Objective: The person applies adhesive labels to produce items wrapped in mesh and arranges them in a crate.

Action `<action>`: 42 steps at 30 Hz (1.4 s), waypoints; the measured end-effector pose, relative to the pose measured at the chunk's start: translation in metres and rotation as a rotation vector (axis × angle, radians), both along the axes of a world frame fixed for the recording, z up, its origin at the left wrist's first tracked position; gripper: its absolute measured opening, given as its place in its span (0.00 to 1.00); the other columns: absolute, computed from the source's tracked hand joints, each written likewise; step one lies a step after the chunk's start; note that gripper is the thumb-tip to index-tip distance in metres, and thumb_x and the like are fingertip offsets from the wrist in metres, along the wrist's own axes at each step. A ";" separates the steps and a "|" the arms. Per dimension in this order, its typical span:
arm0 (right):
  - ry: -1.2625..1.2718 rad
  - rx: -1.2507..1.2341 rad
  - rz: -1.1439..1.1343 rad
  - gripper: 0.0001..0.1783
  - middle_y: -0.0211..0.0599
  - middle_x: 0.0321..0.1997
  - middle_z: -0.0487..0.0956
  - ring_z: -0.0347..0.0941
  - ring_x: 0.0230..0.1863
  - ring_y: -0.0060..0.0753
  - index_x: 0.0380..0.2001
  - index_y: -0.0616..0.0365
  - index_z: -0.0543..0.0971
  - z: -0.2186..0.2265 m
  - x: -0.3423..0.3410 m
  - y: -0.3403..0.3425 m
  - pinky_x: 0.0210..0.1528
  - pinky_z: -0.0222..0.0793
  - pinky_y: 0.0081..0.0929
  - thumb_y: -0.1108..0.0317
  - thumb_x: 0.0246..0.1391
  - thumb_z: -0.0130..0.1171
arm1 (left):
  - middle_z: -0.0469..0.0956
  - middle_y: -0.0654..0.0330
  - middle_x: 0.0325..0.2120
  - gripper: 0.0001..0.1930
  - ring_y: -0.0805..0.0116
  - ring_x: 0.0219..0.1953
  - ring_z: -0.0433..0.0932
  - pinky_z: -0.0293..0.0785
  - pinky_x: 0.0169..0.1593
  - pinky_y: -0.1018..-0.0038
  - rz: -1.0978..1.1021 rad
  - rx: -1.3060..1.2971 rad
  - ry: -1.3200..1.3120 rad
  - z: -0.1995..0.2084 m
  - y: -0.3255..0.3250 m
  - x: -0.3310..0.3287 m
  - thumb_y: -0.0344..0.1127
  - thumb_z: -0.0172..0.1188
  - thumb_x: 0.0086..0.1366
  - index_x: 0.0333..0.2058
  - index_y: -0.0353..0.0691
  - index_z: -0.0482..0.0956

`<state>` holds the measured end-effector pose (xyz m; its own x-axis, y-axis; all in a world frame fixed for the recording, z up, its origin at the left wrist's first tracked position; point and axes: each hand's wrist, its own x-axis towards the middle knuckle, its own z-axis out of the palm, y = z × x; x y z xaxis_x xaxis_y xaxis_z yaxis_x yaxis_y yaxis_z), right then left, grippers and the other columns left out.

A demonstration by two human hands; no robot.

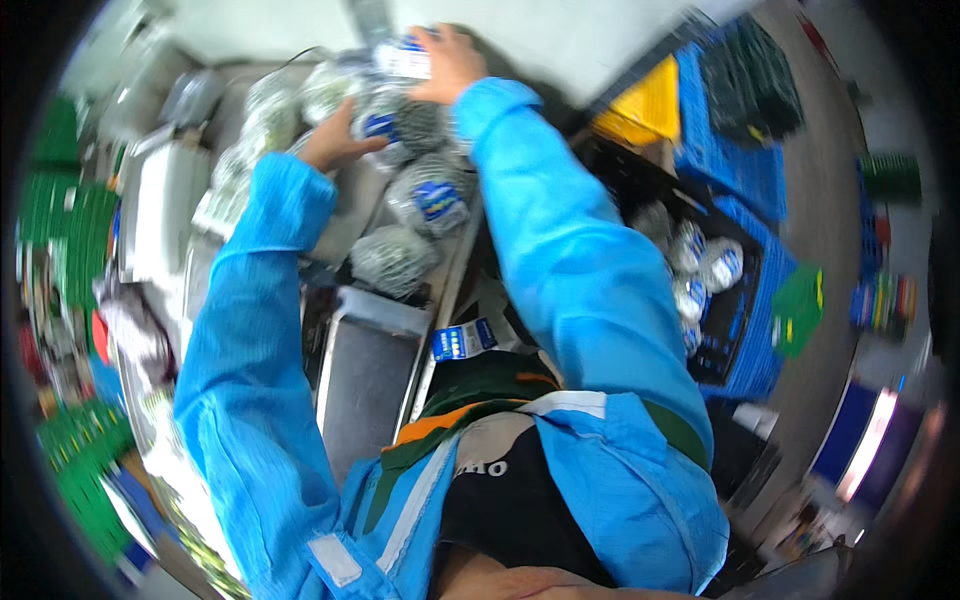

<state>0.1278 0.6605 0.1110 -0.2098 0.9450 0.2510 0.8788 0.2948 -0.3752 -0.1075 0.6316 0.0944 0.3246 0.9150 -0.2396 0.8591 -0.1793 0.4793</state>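
Observation:
Several round bundles in white foam netting, some with blue-and-white labels, lie on the metal bench ahead of me; what is inside them is hard to make out. My right hand is closed round the side of a labelled netted bundle at the far end. My left hand has thumb and finger apart, beside another labelled bundle, and holds nothing that I can see. Nearer to me sit a third labelled bundle and a netted bundle with no label showing.
More netted bundles line the bench's left side. A dark flat panel lies close to my body, near a blue-and-white printed sheet. To the right, a black crate holds several wrapped bundles, beside blue crates and a yellow crate.

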 end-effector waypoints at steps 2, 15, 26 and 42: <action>0.282 0.197 -0.099 0.54 0.52 0.56 0.64 0.64 0.56 0.58 0.60 0.43 0.64 0.013 -0.011 -0.015 0.56 0.66 0.47 0.53 0.24 0.76 | 0.64 0.33 0.56 0.64 0.44 0.60 0.64 0.61 0.62 0.63 0.064 -0.010 -0.057 -0.045 0.015 0.011 0.65 0.71 0.41 0.64 0.26 0.47; 0.207 0.205 -0.572 0.56 0.56 0.64 0.55 0.55 0.63 0.62 0.61 0.54 0.59 -0.056 0.225 -0.306 0.62 0.59 0.49 0.62 0.26 0.79 | 0.73 0.46 0.49 0.60 0.59 0.50 0.74 0.71 0.52 0.69 0.669 0.017 -0.401 -0.062 0.000 0.044 0.56 0.80 0.29 0.60 0.31 0.62; 0.664 -0.232 -0.579 0.33 0.47 0.68 0.56 0.59 0.64 0.51 0.63 0.48 0.63 -0.110 0.303 -0.350 0.58 0.71 0.47 0.62 0.56 0.61 | 0.67 0.49 0.52 0.49 0.58 0.53 0.70 0.71 0.55 0.66 -0.068 0.084 -0.760 0.090 -0.200 0.185 0.37 0.79 0.40 0.60 0.37 0.58; 0.589 0.025 -0.869 0.19 0.39 0.48 0.76 0.76 0.44 0.30 0.52 0.56 0.74 -0.043 0.396 -0.497 0.45 0.75 0.32 0.67 0.57 0.59 | 0.57 0.43 0.62 0.63 0.37 0.61 0.59 0.59 0.61 0.48 0.255 0.427 0.461 -0.032 -0.166 0.157 0.61 0.77 0.30 0.66 0.54 0.52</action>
